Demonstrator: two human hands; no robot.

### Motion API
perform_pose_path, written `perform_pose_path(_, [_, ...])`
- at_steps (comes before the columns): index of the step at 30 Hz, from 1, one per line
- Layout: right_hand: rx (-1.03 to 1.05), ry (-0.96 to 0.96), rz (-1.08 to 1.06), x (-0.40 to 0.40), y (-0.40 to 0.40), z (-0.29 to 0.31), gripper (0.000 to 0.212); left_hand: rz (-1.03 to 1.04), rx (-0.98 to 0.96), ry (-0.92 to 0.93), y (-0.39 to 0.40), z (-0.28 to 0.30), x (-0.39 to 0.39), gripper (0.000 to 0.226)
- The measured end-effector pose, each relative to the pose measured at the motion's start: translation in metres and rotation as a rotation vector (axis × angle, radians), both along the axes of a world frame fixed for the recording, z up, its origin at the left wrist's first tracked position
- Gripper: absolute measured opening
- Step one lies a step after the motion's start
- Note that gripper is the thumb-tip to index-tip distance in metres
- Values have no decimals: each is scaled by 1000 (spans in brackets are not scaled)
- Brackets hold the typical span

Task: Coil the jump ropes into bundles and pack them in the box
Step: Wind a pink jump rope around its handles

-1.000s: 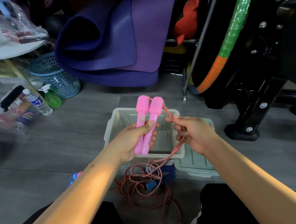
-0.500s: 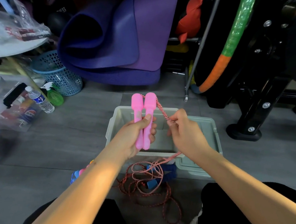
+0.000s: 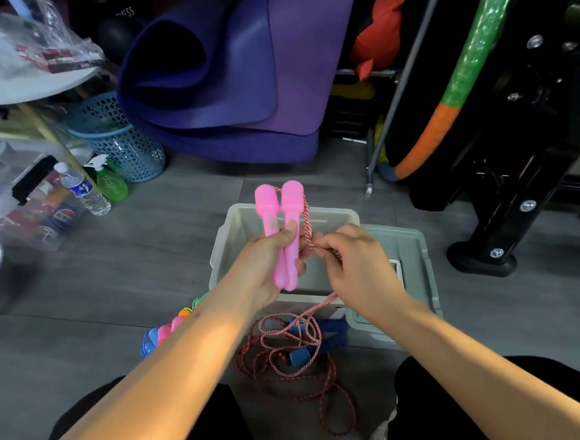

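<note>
Above the open grey box [image 3: 330, 219] on the floor, our left hand [image 3: 261, 262] grips both pink handles [image 3: 285, 240] upright while our right hand [image 3: 357, 262] pinches the red-and-white rope [image 3: 302, 341], whose slack lies tangled below.

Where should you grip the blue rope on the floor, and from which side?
Judging by its pose, take a blue handle from above: it is rigid and lies flat. The red cord loops over it, so lift slowly. The braided part would only sag.
</note>
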State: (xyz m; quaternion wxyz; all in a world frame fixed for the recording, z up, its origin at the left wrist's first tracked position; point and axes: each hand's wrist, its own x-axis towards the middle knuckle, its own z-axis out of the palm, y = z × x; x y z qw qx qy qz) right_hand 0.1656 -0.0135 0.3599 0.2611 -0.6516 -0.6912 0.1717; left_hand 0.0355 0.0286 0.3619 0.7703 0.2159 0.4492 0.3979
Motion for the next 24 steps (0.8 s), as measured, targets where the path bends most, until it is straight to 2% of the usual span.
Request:
perform_pose_path(4, [22, -50, 51, -7, -4, 0, 18, 1, -41, -81, -1, 1, -1, 15])
perform_pose_path(8, [3, 20, 14, -10, -4, 3, 16, 35, -45, -89, 0, 2, -2, 19])
perform_pose_path(11, [-47, 36, -22, -4, -5, 12, 15, 70, -7, -27, 8, 0, -8, 16])
perform_pose_path(14, [-32, -128, -42, 13, -2, 22, 16, 66, 57, 117, 21, -6, -23, 8])
perform_pose_path(16, [30, -213, -58, 25, 4, 25, 19, -33, 80, 206, 23, -8, -31, 12])
perform_pose_path(19, [62, -88, -52, 34, 13, 25, 15, -306, 100, 298, 14, -8, -32, 14])
perform_pose_path(24, [49, -18, 7, 31, 20, 24, 11, -615, 129, 382, 8, -9, -25, 47])
